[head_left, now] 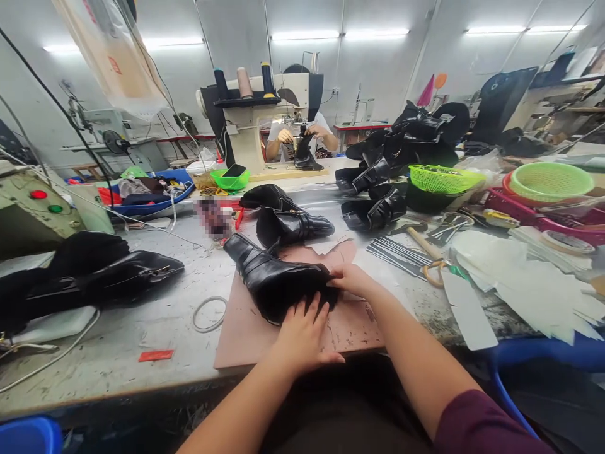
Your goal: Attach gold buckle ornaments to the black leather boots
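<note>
A black leather boot upper (265, 274) lies on its side on a pinkish-brown board (246, 337) in front of me. My left hand (302, 334) rests on its dark opening with the fingers spread, pressing on the near edge. At the right end of the opening, my right hand (352, 282) pinches the rim between bent fingers; the fingertips are partly hidden. Just behind lie more black boot uppers (295, 227), one overlapping the board's far part.
Black boot pieces (132, 277) lie at left, and others are piled (397, 151) at back right. A hammer (423, 243), scissors (433, 272), striped strips (394, 255) and white sheets (534, 277) lie to the right. Across the table a co-worker's hands (285, 136) work at a sewing machine (253, 126).
</note>
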The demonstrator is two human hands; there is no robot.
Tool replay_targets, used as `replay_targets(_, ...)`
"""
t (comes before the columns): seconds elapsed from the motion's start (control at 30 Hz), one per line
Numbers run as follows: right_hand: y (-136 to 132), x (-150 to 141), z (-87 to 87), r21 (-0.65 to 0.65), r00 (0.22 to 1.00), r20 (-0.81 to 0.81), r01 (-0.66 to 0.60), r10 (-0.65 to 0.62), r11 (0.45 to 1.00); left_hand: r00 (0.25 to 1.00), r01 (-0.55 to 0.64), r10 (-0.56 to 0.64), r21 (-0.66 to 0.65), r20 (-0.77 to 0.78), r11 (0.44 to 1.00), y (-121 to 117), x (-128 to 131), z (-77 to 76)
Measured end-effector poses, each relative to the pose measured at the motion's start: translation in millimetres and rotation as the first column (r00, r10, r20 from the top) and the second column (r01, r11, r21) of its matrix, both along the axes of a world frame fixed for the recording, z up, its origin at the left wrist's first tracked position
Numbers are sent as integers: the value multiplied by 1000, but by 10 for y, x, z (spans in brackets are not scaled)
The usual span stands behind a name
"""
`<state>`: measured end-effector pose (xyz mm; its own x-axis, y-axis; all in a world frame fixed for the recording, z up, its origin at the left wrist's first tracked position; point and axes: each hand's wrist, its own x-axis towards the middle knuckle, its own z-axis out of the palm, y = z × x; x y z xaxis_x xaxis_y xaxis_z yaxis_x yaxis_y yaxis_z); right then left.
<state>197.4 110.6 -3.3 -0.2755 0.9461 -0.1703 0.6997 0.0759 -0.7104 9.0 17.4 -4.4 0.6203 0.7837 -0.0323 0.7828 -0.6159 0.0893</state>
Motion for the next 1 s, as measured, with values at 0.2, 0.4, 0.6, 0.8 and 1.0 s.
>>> replay_targets(0.2, 35, -4, -16, -18, 999, 51, 7, -6, 1000, 999, 40, -40, -8, -6, 999, 30, 117, -20)
replay_targets(0.4, 36, -52, 12, 17, 987, 159, -38, 35, 999, 997, 73, -74, -17, -30, 997, 126, 223, 21)
replay_targets(0.6, -40, -63, 57, 226, 955, 275, 50, -113, 973, 995, -61, 63, 30, -71, 998, 253, 374, 144)
replay_targets(0.8, -390, -26, -10, 365, 947, 307, -28, -91, 931, 993, -86, 89, 42, -73, 995, 385, 419, 83)
replay_targets(1.0, -474, -10, 72, 406, 936, 347, -93, -59, 909, 1000, -31, 30, -93, -8, 995, 596, 284, 101)
